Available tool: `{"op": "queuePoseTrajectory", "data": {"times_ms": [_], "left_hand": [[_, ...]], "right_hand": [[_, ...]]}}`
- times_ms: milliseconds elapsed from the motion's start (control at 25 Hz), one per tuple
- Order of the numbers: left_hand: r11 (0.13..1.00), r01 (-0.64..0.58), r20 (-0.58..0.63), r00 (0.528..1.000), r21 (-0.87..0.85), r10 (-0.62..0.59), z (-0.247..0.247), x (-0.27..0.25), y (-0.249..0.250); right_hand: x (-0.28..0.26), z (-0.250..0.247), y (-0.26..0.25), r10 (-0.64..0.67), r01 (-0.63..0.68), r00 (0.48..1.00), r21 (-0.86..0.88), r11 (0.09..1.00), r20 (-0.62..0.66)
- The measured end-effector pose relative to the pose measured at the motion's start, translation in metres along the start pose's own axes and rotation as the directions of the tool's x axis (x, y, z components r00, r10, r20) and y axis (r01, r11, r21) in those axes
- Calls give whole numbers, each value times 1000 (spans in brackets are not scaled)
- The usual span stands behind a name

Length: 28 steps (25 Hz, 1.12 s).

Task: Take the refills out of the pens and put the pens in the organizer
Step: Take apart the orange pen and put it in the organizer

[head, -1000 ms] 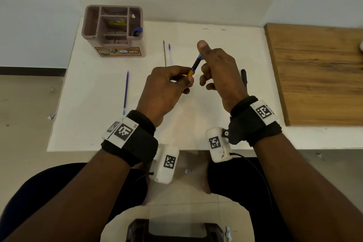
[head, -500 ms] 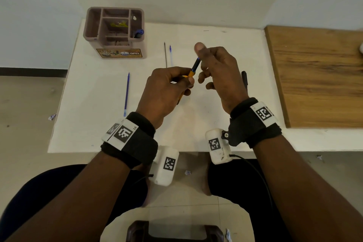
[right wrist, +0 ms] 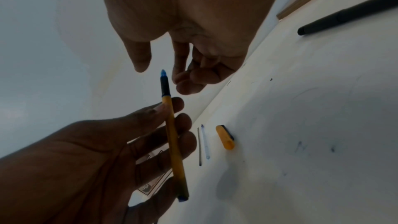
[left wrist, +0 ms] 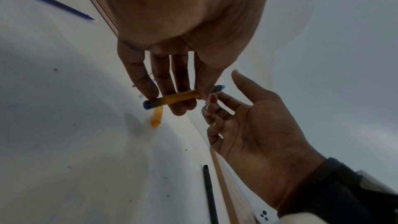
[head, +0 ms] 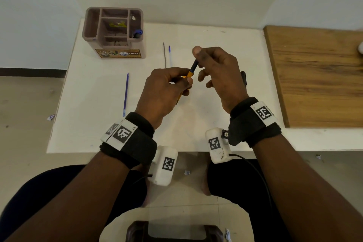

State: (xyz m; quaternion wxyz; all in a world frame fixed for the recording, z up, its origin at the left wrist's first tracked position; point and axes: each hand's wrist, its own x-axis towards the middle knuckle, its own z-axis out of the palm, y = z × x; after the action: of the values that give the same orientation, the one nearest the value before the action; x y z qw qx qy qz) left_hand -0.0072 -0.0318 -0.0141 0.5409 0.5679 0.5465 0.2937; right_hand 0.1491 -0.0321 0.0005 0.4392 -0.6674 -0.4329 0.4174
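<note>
One pen is in work at this moment: the left hand [head: 167,86] grips the orange pen [right wrist: 172,135] round its barrel, its fingers [left wrist: 137,77] curled about it, and holds it above the near middle of the bench [head: 98,124], dark tip section pointing up and away. The right hand [head: 218,72] is at that tip; in the head view thumb and forefinger seem to meet on it, while the right wrist view shows the thumb and the loosely curled fingers just beside the blue point with a gap, so I cannot tell whether they pinch it. My reading is that this pen's refill is not yet out. Under the hands lies the orange cap [right wrist: 225,137], off the pen. To the right, near the wooden board [head: 318,76], a black pen [left wrist: 208,193] lies untouched and looks to be waiting its turn. To the left lies a blue refill [head: 125,92]; farther back, side by side, lie a dark refill [head: 164,55] and a clear refill [head: 169,55], so three refills appear to be out. At the far left corner stands the organizer [head: 114,33], with one blue-capped pen [head: 137,33] in its right compartment; other pens inside I cannot make out.
</note>
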Motion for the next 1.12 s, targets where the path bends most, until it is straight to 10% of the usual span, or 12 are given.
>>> {"op": "queuePoseTrajectory", "data": {"times_ms": [1120], "left_hand": [[999, 43, 1, 999, -14, -43, -3, 2, 2]], "right_hand": [[2, -6, 2, -91, 90, 996, 8, 996, 7]]}}
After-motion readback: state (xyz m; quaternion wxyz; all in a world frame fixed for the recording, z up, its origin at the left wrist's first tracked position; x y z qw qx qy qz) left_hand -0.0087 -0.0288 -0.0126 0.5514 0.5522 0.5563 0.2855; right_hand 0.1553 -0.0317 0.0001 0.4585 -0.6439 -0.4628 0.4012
